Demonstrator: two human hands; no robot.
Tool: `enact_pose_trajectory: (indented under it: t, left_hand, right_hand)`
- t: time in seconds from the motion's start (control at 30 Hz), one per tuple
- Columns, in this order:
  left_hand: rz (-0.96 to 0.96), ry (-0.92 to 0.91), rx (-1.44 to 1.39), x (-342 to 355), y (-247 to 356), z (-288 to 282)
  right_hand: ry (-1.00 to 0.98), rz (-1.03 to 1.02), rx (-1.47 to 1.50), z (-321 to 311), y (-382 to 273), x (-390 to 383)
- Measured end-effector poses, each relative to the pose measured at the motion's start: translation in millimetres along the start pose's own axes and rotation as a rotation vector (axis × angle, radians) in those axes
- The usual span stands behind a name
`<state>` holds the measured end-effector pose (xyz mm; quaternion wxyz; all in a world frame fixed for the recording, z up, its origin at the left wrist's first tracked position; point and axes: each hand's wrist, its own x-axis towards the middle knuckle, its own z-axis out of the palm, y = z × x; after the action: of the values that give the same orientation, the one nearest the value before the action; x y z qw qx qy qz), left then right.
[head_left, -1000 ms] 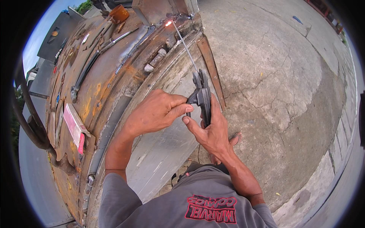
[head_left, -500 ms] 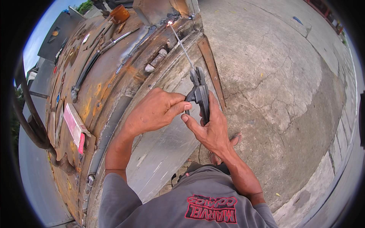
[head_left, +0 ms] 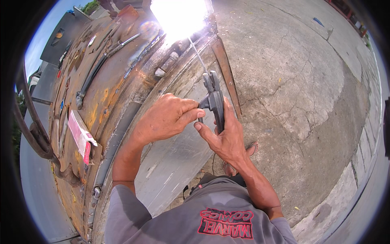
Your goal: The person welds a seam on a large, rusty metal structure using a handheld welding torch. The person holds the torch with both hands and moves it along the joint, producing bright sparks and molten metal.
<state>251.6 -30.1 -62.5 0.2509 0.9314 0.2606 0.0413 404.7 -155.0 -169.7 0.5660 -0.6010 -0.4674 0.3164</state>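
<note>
A black welding electrode holder (head_left: 218,106) is gripped by my right hand (head_left: 230,142), its fingers wrapped round the handle from the right. My left hand (head_left: 164,118) pinches the holder's side lever between thumb and fingers. From the holder's jaws a thin grey welding rod (head_left: 198,53) runs up and away toward the corner of a rusty steel bed (head_left: 111,91). At the rod's far end burns a white welding arc (head_left: 178,17), and its glare hides the tip and the metal around it. Just left of the rod lies a hinge barrel (head_left: 167,64) on the bed's edge.
On the bed rest a pink and white carton (head_left: 79,132), a long dark tool with a silver end (head_left: 97,67) and scattered scrap. A grey side panel (head_left: 162,166) slopes below my arms. Cracked concrete (head_left: 292,81) lies to the right, with a bare foot (head_left: 252,148) on it.
A small orange glow at the rod's tip has become a large white arc that covers the far corner. Both hands keep the same grip and place.
</note>
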Motion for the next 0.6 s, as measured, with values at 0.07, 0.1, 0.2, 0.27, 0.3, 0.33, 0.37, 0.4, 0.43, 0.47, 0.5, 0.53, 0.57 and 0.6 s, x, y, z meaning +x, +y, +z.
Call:
enact_pose_trajectory:
  t: [0.07, 0.1, 0.2, 0.27, 0.3, 0.33, 0.37, 0.4, 0.43, 0.47, 0.5, 0.53, 0.57, 0.6]
  left_hand:
    - [0.021, -0.001, -0.026, -0.2, 0.5, 0.2]
    - [0.026, -0.01, -0.026, -0.5, 0.8, -0.3]
    - [0.003, -0.031, -0.038, 0.5, 3.9, -1.3]
    - [-0.012, -0.037, -0.029, 0.7, 4.8, -1.3]
    - [-0.018, -0.039, -0.024, 0.8, 5.2, -1.3]
    - [-0.026, -0.046, -0.018, 1.0, 5.5, -1.4]
    - [-0.033, -0.052, -0.012, 1.0, 5.7, -1.7]
    - [-0.039, -0.059, -0.006, 1.1, 5.7, -1.9]
    - [-0.029, -0.048, -0.005, 0.0, 4.5, -1.5]
    - [-0.019, -0.038, -0.004, -1.2, 2.5, -0.2]
    - [-0.009, -0.028, -0.003, -2.3, 1.5, 0.3]
    - [-0.032, -0.041, -0.003, -1.4, 2.8, -0.6]
    - [-0.054, -0.054, -0.002, -0.4, 5.5, -2.5]
    - [-0.077, -0.068, -0.002, 0.1, 6.9, -3.5]
  right_hand:
    - [-0.009, -0.013, -0.011, -1.2, 1.3, -1.7]
    - [-0.024, -0.013, -0.017, -2.7, 0.8, -3.3]
    - [-0.058, 0.022, -0.014, -4.5, -3.3, -4.8]
    - [-0.079, 0.054, -0.007, -5.3, -4.7, -4.9]
    - [-0.09, 0.069, -0.004, -5.8, -4.8, -4.8]
    - [-0.1, 0.085, -0.002, -6.2, -4.7, -4.7]
    - [-0.1, 0.081, -0.001, -6.4, -4.4, -4.6]
    - [-0.1, 0.077, 0.001, -6.5, -4.0, -4.5]
    - [-0.104, 0.072, 0.003, -6.0, -4.1, -4.4]
    - [-0.101, 0.067, 0.002, -5.5, -4.4, -4.6]
    - [-0.099, 0.062, 0.0, -4.8, -4.8, -4.9]
    - [-0.093, 0.057, -0.004, -4.8, -4.9, -4.9]
    - [-0.095, 0.059, -0.006, -4.9, -4.7, -4.5]
    - [-0.097, 0.061, -0.008, -4.9, -4.5, -4.0]
